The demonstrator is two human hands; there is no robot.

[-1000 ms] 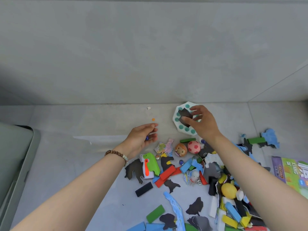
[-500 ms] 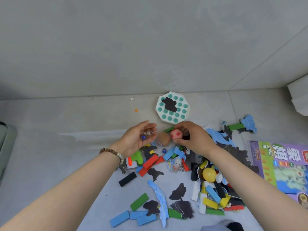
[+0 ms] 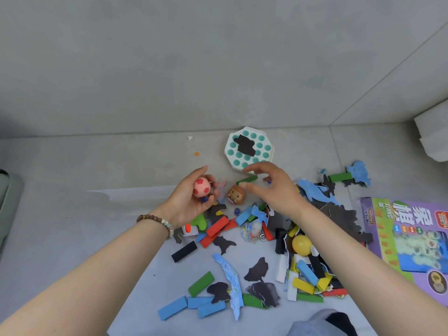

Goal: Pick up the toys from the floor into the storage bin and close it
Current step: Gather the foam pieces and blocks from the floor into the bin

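Left hand (image 3: 191, 197) is cupped palm-up, holding the pink ball (image 3: 201, 187) with a blue marble (image 3: 204, 199) tucked under it. Right hand (image 3: 269, 187) hovers with fingers spread wide, empty, just above the green block (image 3: 247, 179) and the lion head (image 3: 236, 195).

Best play here, I'd say: pinch the lion head from the sides so it can't roll, drop it into the left palm, and keep that palm level, since a ball and a marble will both slip out easily. Carry the handful over once it's full.

The bin (image 3: 6, 202) barely shows at the floor's left edge, well apart from the pile; its inside is out of sight. The dotted tray (image 3: 249, 149) near the wall has a black piece lying on it. Most toys (image 3: 300, 275) are on the floor, the game box (image 3: 412, 236) at the right edge.
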